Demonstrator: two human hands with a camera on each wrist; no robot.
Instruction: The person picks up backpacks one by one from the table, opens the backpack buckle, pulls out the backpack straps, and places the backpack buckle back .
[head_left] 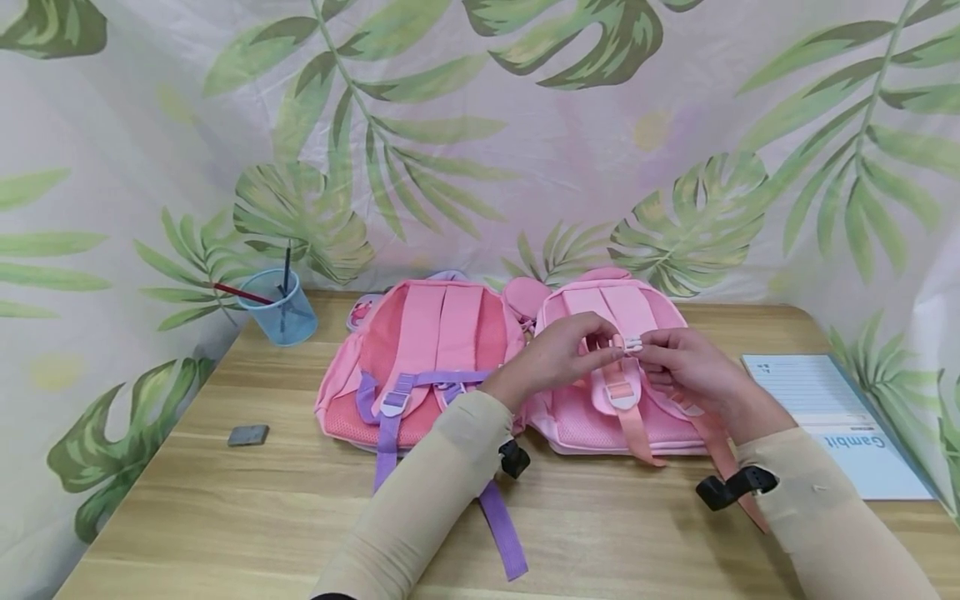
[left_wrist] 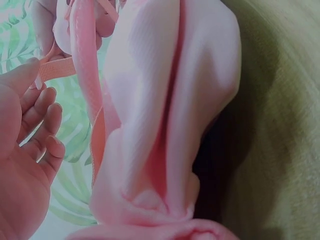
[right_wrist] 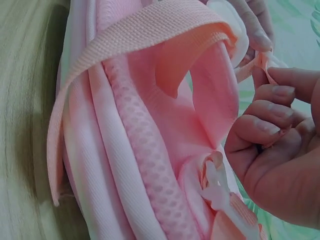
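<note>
Where the far left corner of the desk (head_left: 176, 492) begins, a blue mesh pen cup (head_left: 288, 321) holds a red pencil (head_left: 242, 292) and a dark pen, with a gray eraser (head_left: 247, 435) on the wood nearer. Next to the right lies a coral-pink backpack (head_left: 420, 333), shoulder straps up, its purple webbing (head_left: 504, 533) trailing to the near side.

Reaching over that bag's right side, the left hand (head_left: 564, 354) has its grip closed to a thumb-and-forefinger pinch at the left end of a white plastic buckle (head_left: 632, 342). The buckle sits raised between both hands, above the lighter pink backpack (head_left: 588, 435) on the right, on its orange webbing (head_left: 639, 435); whether its halves are fully joined I cannot tell. The right hand (head_left: 701, 371) pinches the orange strap at the buckle's right end, the remaining fingers folded toward the palm.

To work this buckle well, I would line up both ends squarely, flatten any twist in the webbing and move them along one straight line; tilting either end would likely make the prongs bind. Farther right lies a notebook (head_left: 873, 458) printed "Gambit".
</note>
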